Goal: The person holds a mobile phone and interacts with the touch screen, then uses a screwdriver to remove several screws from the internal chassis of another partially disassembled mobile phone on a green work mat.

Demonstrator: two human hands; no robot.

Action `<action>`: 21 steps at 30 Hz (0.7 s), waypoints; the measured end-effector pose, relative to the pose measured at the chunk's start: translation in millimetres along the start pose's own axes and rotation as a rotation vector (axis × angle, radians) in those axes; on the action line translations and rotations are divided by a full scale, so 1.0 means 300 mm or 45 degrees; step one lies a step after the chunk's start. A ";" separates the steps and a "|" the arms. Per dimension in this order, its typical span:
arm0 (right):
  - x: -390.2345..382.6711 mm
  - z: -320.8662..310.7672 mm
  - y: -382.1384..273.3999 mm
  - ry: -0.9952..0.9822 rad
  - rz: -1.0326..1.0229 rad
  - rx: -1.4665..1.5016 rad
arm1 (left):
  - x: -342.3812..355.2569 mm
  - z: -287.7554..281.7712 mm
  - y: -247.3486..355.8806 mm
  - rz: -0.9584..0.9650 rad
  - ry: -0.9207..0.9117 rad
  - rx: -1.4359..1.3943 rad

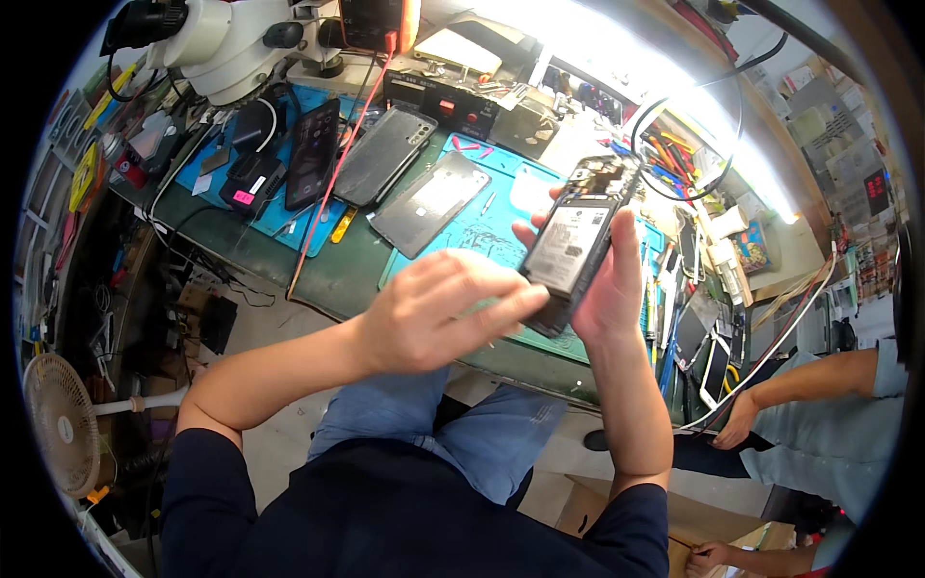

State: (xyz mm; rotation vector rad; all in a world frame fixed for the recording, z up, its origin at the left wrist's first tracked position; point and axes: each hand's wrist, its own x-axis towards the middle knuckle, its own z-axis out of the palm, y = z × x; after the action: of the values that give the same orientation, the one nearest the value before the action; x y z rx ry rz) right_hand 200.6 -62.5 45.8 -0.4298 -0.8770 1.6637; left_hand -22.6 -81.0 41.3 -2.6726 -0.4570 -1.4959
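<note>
My right hand [617, 279] grips an opened phone [568, 250] at the centre right, tilted up, with its inner battery and upper board exposed and my fingers behind it. My left hand [453, 308] is slightly blurred at the phone's lower left, fingers apart and partly bent, fingertips at or very near its lower edge; its thumb is hidden. Beyond them a grey phone panel [429, 202] lies on a light-blue mat [487, 241]. A dark phone [385, 154] and another black phone [310, 154] lie to its left.
A microscope [222, 53] and power unit [448, 106] stand at the back. Tools [674, 164] and cables crowd the green bench [328, 289]. A fan [63, 424] is at lower left. Another person's arm [800, 385] is at right, another hand [708, 559] at bottom right.
</note>
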 end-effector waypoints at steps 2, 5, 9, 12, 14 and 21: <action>-0.013 -0.034 -0.041 -0.052 0.197 0.148 | -0.010 0.009 0.006 0.122 -0.062 -0.068; -0.041 0.058 -0.081 0.189 0.522 -0.132 | -0.029 0.015 -0.021 0.267 0.066 0.123; -0.061 0.057 0.005 0.229 0.574 -0.204 | -0.020 0.069 -0.046 0.410 -0.151 0.253; -0.063 0.125 0.024 0.307 0.681 -0.180 | -0.008 0.037 -0.058 0.457 -0.210 0.121; -0.094 0.056 0.046 0.158 0.639 -0.158 | 0.037 0.027 -0.070 0.554 -0.175 0.067; -0.240 -0.091 -0.173 0.717 -0.014 -1.928 | 0.135 0.041 -0.057 -0.200 -0.579 -0.131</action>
State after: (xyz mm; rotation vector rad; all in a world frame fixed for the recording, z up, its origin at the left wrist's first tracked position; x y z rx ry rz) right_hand 274.7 -118.1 54.3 -1.7710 -1.5301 0.4821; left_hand 2.7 -53.1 66.9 -3.1258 -0.6365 -0.9480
